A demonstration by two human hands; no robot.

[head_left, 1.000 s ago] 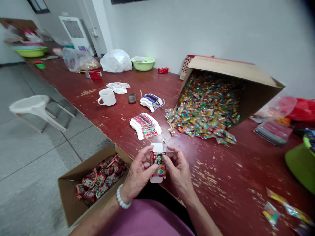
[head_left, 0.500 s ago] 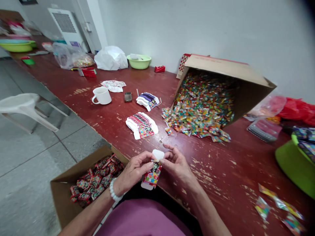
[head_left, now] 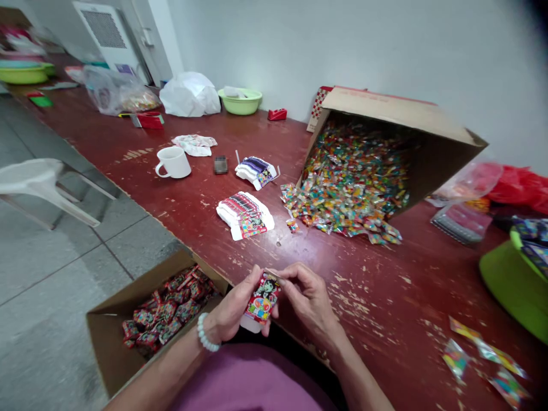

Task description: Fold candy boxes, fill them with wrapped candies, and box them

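Note:
A small red printed cardboard box (head_left: 262,298) with a cartoon figure is in my left hand (head_left: 234,308), which is wrapped round it from the left and below. Its white flap sticks out at the lower end. The fingers of my right hand (head_left: 307,292) pinch the box's upper end, where no raised flap shows. Beyond my hands lies a fanned stack of flat red boxes (head_left: 246,216), and behind it a stack of purple ones (head_left: 257,172). Wrapped candies (head_left: 349,191) spill from a tipped carton (head_left: 394,105) towards the right hand's side.
An open carton (head_left: 100,337) of filled red boxes (head_left: 171,308) stands low at my left, beside the table edge. On the table (head_left: 363,308) are a white mug (head_left: 174,162), a green basin (head_left: 514,279) at right, and loose candy packets (head_left: 456,359). A white stool (head_left: 34,177) stands left.
The white flap at the box's upper end has gone down. My left hand has turned to cradle the box, and my right fingers have closed in on its top edge.

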